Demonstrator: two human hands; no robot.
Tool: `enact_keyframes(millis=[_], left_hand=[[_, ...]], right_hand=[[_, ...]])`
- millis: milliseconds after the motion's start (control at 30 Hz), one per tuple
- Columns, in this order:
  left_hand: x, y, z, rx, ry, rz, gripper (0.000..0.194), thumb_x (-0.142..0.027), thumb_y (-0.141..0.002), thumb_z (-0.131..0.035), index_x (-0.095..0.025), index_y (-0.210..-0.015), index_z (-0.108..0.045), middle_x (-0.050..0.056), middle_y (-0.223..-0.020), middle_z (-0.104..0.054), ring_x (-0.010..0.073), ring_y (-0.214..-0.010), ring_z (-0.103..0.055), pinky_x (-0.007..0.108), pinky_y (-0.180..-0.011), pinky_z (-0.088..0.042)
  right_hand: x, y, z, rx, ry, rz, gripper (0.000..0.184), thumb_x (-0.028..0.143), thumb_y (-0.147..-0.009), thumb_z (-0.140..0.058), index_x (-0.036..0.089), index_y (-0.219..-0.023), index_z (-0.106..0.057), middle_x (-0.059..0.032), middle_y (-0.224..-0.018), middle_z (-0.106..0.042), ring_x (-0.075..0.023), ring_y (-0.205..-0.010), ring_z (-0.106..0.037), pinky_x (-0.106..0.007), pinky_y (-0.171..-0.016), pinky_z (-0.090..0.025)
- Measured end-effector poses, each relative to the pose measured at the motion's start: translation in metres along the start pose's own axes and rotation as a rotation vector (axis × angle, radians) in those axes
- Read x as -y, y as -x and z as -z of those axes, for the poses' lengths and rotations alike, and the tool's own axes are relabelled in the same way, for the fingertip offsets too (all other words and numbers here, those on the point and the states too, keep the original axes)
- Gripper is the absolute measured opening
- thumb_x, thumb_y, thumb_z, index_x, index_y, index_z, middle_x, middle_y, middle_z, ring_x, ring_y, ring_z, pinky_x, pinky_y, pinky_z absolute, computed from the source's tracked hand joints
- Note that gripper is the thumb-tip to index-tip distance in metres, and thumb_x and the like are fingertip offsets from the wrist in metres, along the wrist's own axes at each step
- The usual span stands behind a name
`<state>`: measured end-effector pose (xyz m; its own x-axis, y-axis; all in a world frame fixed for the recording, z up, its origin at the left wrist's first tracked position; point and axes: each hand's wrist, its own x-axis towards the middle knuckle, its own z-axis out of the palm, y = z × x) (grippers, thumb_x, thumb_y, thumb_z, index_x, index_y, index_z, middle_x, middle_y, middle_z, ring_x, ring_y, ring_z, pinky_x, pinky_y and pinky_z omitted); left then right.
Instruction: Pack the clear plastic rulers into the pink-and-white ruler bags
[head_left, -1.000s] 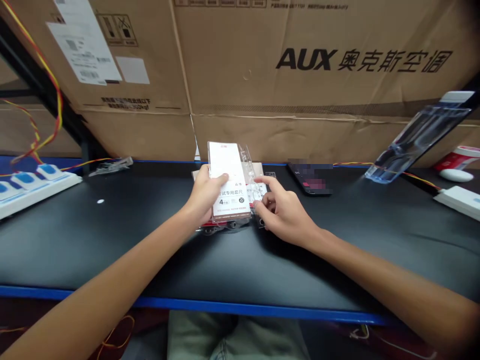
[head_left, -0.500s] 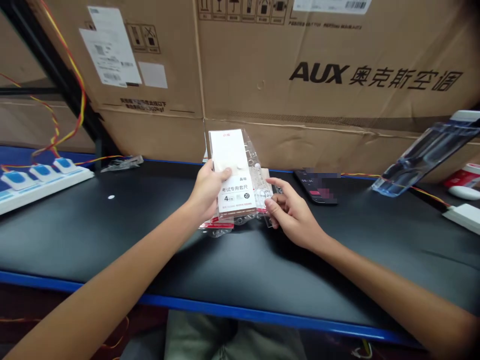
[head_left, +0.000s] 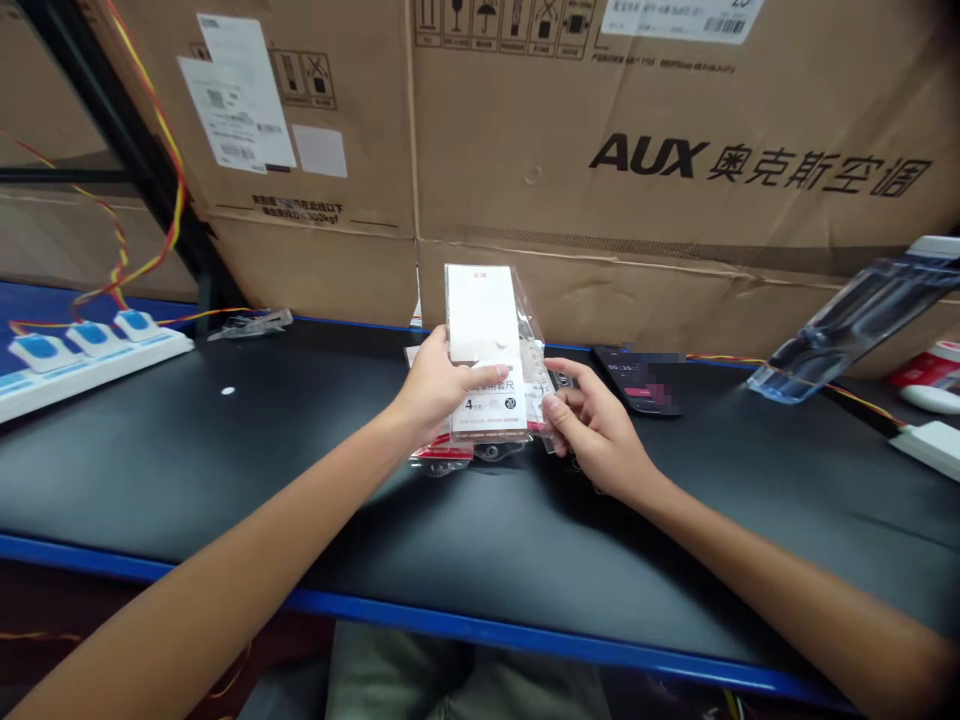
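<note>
My left hand (head_left: 442, 385) is closed on a white ruler-set packet (head_left: 484, 320) in clear plastic, its thumb lying across the printed front. Behind the packet, toward the right, shows another clear packet with a transparent ruler (head_left: 534, 372) in it. My right hand (head_left: 592, 425) pinches this clear packet's right edge between thumb and fingers. More plastic packets with red bands (head_left: 442, 453) lie on the table beneath, mostly covered by the held one. How many packets there are I cannot tell.
A phone (head_left: 637, 380) lies right of my hands, and a clear plastic container (head_left: 847, 325) leans farther right. At left is a white power strip (head_left: 97, 370) with blue-faced plugs. A large cardboard box (head_left: 510, 200) stands behind the black table (head_left: 480, 540). Crumpled clear plastic (head_left: 251, 323) lies back left.
The front packet has shifted right relative to the clear packet behind it, covering more of it. My left thumb now reaches farther across its front. The camera view has also shifted.
</note>
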<state>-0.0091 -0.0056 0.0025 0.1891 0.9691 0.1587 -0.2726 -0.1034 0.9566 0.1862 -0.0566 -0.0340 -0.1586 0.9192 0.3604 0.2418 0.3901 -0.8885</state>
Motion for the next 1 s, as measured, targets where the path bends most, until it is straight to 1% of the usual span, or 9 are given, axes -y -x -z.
enact_keyframes(millis=[167,300,500,700,833,1000], left_hand=[[-0.004,-0.005,0.002,-0.066,0.031,-0.038,0.056,-0.006,-0.062,-0.084,-0.015,-0.109,-0.056,0.015,-0.115,-0.071,0.0316,-0.102,-0.070,0.051,-0.086,-0.060],[-0.012,-0.006,0.003,-0.099,0.075,0.002,0.052,-0.001,-0.065,-0.078,-0.017,-0.110,-0.057,0.012,-0.114,-0.071,0.0308,-0.104,-0.070,0.049,-0.087,-0.060],[-0.026,-0.011,0.016,-0.065,0.069,0.031,0.048,0.003,-0.067,-0.071,-0.017,-0.109,-0.059,0.012,-0.109,-0.072,0.0307,-0.100,-0.071,0.048,-0.084,-0.061],[-0.026,-0.014,0.029,0.041,0.041,0.068,0.050,0.001,-0.066,-0.073,-0.018,-0.110,-0.058,0.012,-0.109,-0.072,0.0298,-0.095,-0.072,0.045,-0.080,-0.062],[-0.023,-0.015,0.030,0.087,0.000,0.108,0.050,-0.001,-0.067,-0.074,-0.016,-0.110,-0.057,0.014,-0.111,-0.071,0.0301,-0.093,-0.072,0.045,-0.077,-0.062],[-0.025,-0.013,0.027,0.075,-0.011,0.131,0.051,0.001,-0.066,-0.074,-0.016,-0.110,-0.055,0.014,-0.114,-0.071,0.0304,-0.093,-0.072,0.045,-0.076,-0.063]], right_hand=[[0.004,0.001,0.001,-0.074,0.060,0.037,0.040,0.038,-0.097,-0.053,0.023,-0.133,-0.046,0.0042,-0.069,-0.054,-0.0126,-0.050,-0.050,-0.027,-0.050,-0.045],[0.007,0.003,0.000,-0.052,0.100,0.056,0.039,0.036,-0.097,-0.052,0.023,-0.133,-0.047,0.0042,-0.067,-0.053,-0.0138,-0.050,-0.052,-0.029,-0.052,-0.047],[0.010,0.005,0.000,-0.023,0.122,0.049,0.037,0.034,-0.098,-0.051,0.023,-0.133,-0.049,0.0049,-0.066,-0.051,-0.0129,-0.050,-0.050,-0.028,-0.052,-0.045],[0.010,0.004,0.003,-0.064,0.178,0.070,0.037,0.034,-0.097,-0.052,0.021,-0.131,-0.052,0.0041,-0.066,-0.048,-0.0128,-0.052,-0.046,-0.027,-0.050,-0.042],[0.009,0.004,0.003,-0.064,0.202,0.074,0.036,0.032,-0.097,-0.051,0.021,-0.132,-0.052,0.0045,-0.065,-0.046,-0.0129,-0.053,-0.046,-0.028,-0.052,-0.042],[0.008,0.002,0.005,-0.110,0.199,0.077,0.033,0.033,-0.097,-0.053,0.022,-0.129,-0.054,0.0044,-0.065,-0.049,-0.0126,-0.052,-0.048,-0.028,-0.051,-0.041]])
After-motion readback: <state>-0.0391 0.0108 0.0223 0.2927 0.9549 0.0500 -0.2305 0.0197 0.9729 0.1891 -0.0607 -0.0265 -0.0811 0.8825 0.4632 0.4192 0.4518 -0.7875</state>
